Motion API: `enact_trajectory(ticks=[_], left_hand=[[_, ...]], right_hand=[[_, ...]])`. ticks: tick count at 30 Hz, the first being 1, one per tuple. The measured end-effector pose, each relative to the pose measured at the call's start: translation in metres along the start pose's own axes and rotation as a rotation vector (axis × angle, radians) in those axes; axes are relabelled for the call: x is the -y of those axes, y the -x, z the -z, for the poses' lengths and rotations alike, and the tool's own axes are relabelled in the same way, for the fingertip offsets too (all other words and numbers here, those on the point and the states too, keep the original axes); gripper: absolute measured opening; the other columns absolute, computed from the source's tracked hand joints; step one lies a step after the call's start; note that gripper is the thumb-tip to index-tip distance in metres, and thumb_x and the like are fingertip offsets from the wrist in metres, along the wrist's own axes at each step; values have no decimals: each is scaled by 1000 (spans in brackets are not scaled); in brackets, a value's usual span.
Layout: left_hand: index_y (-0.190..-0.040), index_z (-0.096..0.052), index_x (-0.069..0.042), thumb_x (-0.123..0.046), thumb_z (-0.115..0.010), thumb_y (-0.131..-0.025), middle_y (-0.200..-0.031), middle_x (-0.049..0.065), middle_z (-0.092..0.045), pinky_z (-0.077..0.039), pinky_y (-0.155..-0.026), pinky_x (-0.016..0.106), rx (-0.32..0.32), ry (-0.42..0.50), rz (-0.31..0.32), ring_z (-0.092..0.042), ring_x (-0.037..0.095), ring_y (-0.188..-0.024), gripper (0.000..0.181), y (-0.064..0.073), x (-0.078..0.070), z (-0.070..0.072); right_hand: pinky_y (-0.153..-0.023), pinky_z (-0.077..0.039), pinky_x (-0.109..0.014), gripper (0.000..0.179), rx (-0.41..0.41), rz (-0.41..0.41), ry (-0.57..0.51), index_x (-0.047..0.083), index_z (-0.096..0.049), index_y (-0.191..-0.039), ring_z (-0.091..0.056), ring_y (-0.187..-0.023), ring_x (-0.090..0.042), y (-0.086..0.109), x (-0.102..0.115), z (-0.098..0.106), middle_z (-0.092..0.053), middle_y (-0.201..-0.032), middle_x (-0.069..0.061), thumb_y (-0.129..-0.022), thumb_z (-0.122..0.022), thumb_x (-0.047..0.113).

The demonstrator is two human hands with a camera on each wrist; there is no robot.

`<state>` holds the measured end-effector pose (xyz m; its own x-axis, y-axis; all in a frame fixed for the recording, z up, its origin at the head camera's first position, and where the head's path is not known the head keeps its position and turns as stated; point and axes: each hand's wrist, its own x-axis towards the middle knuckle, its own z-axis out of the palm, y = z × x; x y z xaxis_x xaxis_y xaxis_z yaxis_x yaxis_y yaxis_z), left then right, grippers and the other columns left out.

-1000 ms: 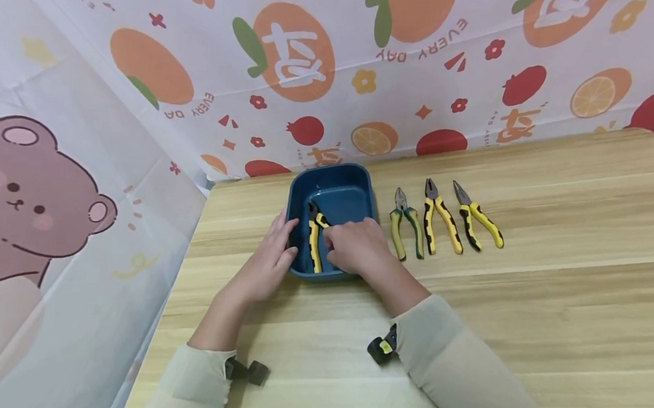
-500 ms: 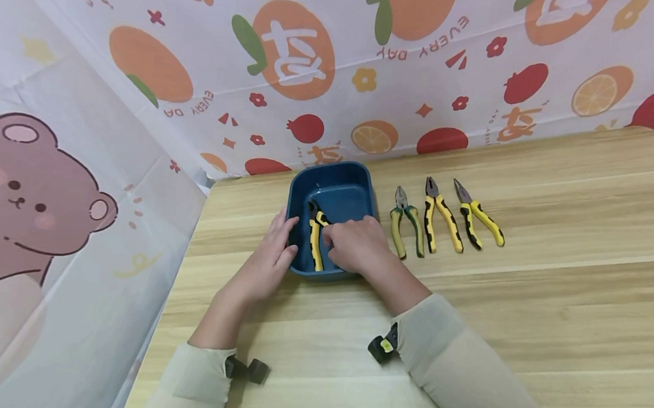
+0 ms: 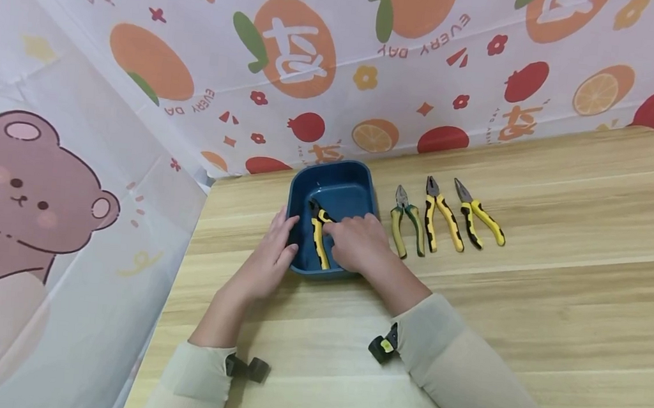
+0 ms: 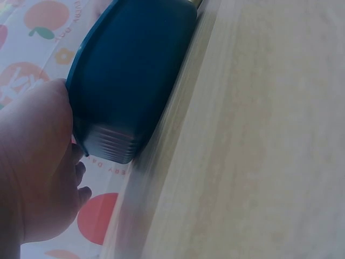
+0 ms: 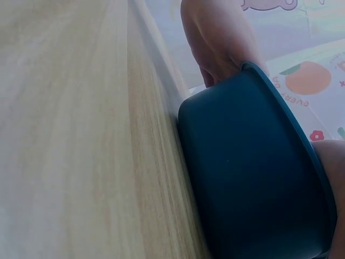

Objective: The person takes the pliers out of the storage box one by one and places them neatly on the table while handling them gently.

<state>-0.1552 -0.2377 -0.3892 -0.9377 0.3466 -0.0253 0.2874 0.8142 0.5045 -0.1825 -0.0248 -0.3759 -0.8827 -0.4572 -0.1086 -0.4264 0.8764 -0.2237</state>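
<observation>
A pair of pliers (image 3: 318,242) with a short dark head and yellow-and-black handles lies in a dark blue plastic box (image 3: 335,172), head toward the far end. My right hand (image 3: 358,245) reaches over the near right rim with curled fingers and holds the right handle, most of which it hides. On the left rim, my left hand (image 3: 268,257) holds the box wall, thumb and a fingertip over the edge. The left wrist view shows that hand (image 4: 43,156) against the rim of the box (image 4: 129,75). In the right wrist view, the box's outer wall (image 5: 253,167) hides the pliers.
Right of the box lie green-handled pliers (image 3: 408,226), yellow-and-black combination pliers (image 3: 442,219) and long-nose pliers (image 3: 478,219), side by side on the wooden table (image 3: 559,261). A fruit-print sheet (image 3: 399,94) hangs right behind the box; another sheet (image 3: 93,314) hangs to the left.
The pliers in the box have turned slightly, their near handle end shifting to the right. Both hands stay in nearly the same place.
</observation>
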Motion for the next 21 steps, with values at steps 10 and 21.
enact_trajectory(ticks=[10,21], left_hand=[[-158,-16,-17,-28,-35,-105,-166,-9,9,-18,-120,57,21,3,13,6,16,-153,58,-3,0,1],[-158,-18,-17,-28,-36,-105,-166,-9,9,-19,-119,58,25,19,14,5,17,-153,57,-4,1,2]], right_hand=[[-100,-41,-43,44,-5,-19,-11,30,-56,-139,-58,-118,-25,0,-1,2,-63,-133,-3,-95,-59,35],[-103,-42,-50,41,-11,117,-30,38,-61,-132,-49,-125,-25,0,-3,3,-53,-142,2,-96,-52,54]])
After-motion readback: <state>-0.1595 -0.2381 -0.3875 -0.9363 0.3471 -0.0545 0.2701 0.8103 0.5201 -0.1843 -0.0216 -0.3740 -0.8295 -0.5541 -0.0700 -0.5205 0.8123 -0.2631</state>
